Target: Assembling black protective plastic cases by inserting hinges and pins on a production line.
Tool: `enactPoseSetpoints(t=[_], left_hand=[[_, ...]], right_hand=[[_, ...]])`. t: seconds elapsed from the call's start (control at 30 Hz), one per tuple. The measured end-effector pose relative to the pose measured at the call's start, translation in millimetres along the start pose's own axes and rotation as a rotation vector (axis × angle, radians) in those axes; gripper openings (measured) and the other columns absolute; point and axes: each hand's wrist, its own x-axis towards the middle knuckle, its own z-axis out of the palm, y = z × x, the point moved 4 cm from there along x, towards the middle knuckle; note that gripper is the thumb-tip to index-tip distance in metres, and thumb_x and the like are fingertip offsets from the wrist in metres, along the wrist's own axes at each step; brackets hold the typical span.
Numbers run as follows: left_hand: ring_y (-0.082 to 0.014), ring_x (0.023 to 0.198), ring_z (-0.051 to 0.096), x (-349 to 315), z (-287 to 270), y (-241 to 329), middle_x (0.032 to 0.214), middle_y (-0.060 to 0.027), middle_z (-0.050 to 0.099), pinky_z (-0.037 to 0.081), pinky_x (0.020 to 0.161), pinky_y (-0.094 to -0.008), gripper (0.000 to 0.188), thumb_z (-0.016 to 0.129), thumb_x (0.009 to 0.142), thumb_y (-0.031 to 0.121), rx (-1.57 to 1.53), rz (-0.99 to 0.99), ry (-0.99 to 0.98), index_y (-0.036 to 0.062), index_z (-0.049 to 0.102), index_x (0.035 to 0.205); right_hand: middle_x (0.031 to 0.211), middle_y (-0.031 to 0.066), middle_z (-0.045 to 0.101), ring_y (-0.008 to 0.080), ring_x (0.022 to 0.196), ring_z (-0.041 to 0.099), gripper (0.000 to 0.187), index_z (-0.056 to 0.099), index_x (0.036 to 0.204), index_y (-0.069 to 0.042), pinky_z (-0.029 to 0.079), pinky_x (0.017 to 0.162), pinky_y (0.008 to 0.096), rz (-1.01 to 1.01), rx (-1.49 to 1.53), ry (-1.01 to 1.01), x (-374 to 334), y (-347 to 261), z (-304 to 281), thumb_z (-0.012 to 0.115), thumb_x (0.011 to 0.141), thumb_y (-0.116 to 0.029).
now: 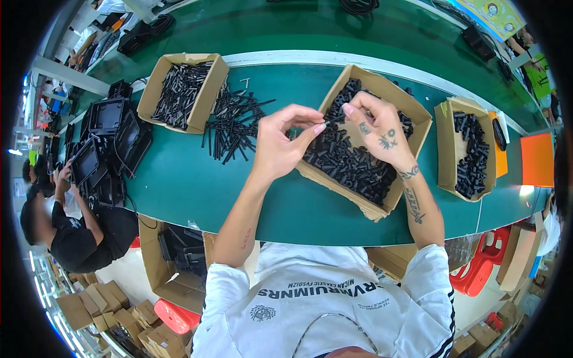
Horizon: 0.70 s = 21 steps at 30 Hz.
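Observation:
My left hand (282,142) is closed in a pinch over the left edge of a cardboard box of black plastic parts (349,161). Between its thumb and index finger sits the end of a small, thin dark piece (327,122). My right hand (382,130) is pinched just to the right, above the same box, its fingertips at the other end of that piece. What exactly the piece is, the picture is too small to show. Left of my left hand, a loose pile of long black screws (233,128) lies on the green table (310,221).
A cardboard box (218,89) of screws stands behind the pile. At the right is a narrower box (443,152) of black tubular parts, beside an orange bin (537,160). Black housings (113,140) are stacked at the left, where a co-worker (89,232) handles them.

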Motion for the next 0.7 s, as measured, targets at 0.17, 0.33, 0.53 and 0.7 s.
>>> enactPoseSetpoints(t=[0.17, 0.33, 0.53, 0.7], left_hand=[[-0.0174, 0.080, 0.066, -1, -2, 18, 0.088, -0.0099, 0.069, 0.054, 0.076, -0.0292, 0.018, 0.072, 0.081, -0.006, 0.371, 0.132, -0.058, 0.0000, 0.072, 0.098], [-0.0195, 0.081, 0.065, 0, -14, 33, 0.089, -0.0100, 0.068, 0.053, 0.074, -0.0291, 0.018, 0.069, 0.082, -0.007, 0.611, 0.301, -0.006, 0.0009, 0.072, 0.098], [-0.0118, 0.087, 0.065, 2, -126, 24, 0.099, -0.0072, 0.069, 0.052, 0.079, -0.0235, 0.015, 0.066, 0.093, 0.000, 0.571, 0.158, 0.444, -0.0031, 0.070, 0.107], [-0.0157, 0.078, 0.070, -7, -216, 12, 0.089, -0.0104, 0.074, 0.055, 0.074, -0.0279, 0.014, 0.070, 0.088, 0.005, 0.991, -0.014, 0.657, -0.0010, 0.073, 0.101]], right_hand=[[0.055, 0.0044, 0.048, 0.0112, 0.049, 0.038, 0.029, 0.060, 0.080, -0.002, 0.031, 0.048, 0.0315, 0.038, -0.043, -0.038, -1, 0, 5, 0.063, 0.098, -0.025], [0.069, -0.0026, 0.049, 0.0047, 0.059, 0.036, 0.025, 0.060, 0.094, -0.003, 0.029, 0.052, 0.0234, 0.187, 0.228, -0.234, -3, 6, 8, 0.053, 0.104, -0.025], [0.091, 0.0040, 0.058, 0.0060, 0.067, 0.049, 0.030, 0.054, 0.128, 0.000, 0.039, 0.056, 0.0206, 0.372, 0.745, -0.496, -5, 9, 7, 0.050, 0.103, -0.015], [0.089, 0.0084, 0.064, 0.0062, 0.063, 0.047, 0.026, 0.051, 0.126, 0.001, 0.039, 0.055, 0.0210, 0.364, 0.677, -0.525, -5, 8, 6, 0.045, 0.104, -0.011]])
